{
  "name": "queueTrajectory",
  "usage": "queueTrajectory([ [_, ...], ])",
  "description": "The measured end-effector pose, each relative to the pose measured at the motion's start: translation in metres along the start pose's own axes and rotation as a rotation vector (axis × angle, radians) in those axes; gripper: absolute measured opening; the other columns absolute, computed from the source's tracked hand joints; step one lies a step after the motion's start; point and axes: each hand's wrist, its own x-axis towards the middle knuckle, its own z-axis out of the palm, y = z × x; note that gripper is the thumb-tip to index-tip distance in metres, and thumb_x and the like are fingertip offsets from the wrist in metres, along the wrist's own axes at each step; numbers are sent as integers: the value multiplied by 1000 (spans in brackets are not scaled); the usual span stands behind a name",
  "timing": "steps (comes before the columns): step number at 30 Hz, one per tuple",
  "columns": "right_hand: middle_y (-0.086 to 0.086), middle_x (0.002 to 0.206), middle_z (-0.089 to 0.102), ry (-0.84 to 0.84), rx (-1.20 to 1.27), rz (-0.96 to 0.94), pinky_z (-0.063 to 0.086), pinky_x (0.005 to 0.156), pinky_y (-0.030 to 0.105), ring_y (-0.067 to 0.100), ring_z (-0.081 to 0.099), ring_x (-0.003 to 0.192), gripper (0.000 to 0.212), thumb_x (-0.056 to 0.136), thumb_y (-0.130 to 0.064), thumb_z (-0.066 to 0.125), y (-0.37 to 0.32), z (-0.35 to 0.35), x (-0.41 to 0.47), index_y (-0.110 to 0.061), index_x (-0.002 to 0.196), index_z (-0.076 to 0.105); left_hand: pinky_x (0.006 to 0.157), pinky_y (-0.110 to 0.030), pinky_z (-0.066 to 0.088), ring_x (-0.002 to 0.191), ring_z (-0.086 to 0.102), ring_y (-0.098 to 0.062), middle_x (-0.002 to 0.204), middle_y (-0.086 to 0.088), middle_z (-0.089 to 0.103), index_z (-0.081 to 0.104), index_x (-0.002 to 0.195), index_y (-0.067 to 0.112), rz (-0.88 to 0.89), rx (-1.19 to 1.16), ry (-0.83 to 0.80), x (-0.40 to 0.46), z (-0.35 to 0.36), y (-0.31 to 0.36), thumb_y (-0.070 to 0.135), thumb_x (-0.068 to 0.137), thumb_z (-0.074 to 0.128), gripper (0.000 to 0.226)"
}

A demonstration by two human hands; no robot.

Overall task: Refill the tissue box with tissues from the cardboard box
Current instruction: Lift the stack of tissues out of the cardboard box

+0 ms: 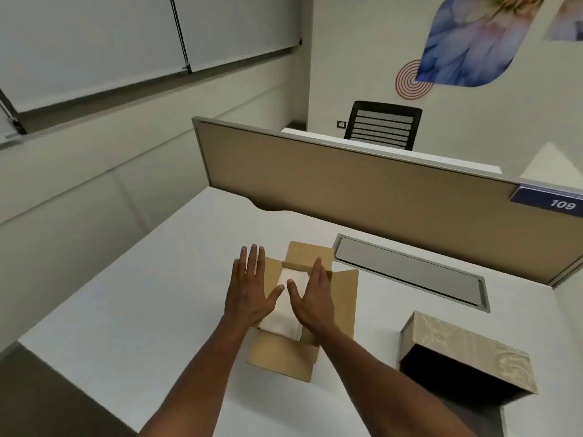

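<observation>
An open cardboard box (pixel 285 354) stands in the middle of the white desk (pixel 132 310), flaps folded outward. Inside it lies a stack of white tissues (pixel 285 313). My left hand (pixel 250 290) hovers flat over the box's left flap, fingers spread. My right hand (pixel 314 299) is held edge-on over the right side of the tissues, fingers straight. Neither hand grips anything. To the right lies the tissue box (pixel 467 351), beige with a floral pattern, tipped so its dark hollow inside faces me.
A tan partition (pixel 362 197) closes off the far edge of the desk, with a grey cable hatch (pixel 410 272) in front of it. A black chair (pixel 383 126) stands beyond the partition. The desk's near-left corner drops off to dark floor.
</observation>
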Motion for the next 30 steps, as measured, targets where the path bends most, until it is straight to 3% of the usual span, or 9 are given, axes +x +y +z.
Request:
queueTrajectory([
  [8, 9, 164, 35, -40, 228, 225, 38, 118, 52, 33, 39, 146, 88, 99, -56, 51, 10, 29, 9, -18, 163, 5, 123, -37, 24, 158, 9, -22, 171, -1, 7, -1, 162, 24, -148, -164, -201, -18, 45, -6, 66, 98, 28, 81],
  [13, 11, 168, 23, -60, 417, 592, 30, 121, 49, 36, 30, 152, 89, 100, -59, 47, 14, 43, 20, -17, 164, 1, 125, -38, 20, 157, 11, -23, 171, -2, 7, 0, 162, 24, -183, -218, -244, -25, 63, -5, 62, 100, 28, 77],
  [18, 12, 167, 24, -83, 654, 861, 30, 122, 54, 38, 32, 150, 95, 95, -63, 53, 23, 50, 26, -17, 163, 5, 124, -38, 22, 158, 9, -23, 171, 0, 3, -3, 162, 25, -200, -224, -290, -24, 74, -7, 64, 98, 34, 83],
  [30, 15, 152, 47, -97, 780, 963, 42, 114, 55, 38, 49, 136, 99, 83, -62, 72, 28, 55, 31, -9, 155, 30, 126, -44, 16, 158, -3, -25, 171, -1, -11, -14, 160, 21, -189, -283, -428, -17, 82, -8, 53, 100, 44, 89],
])
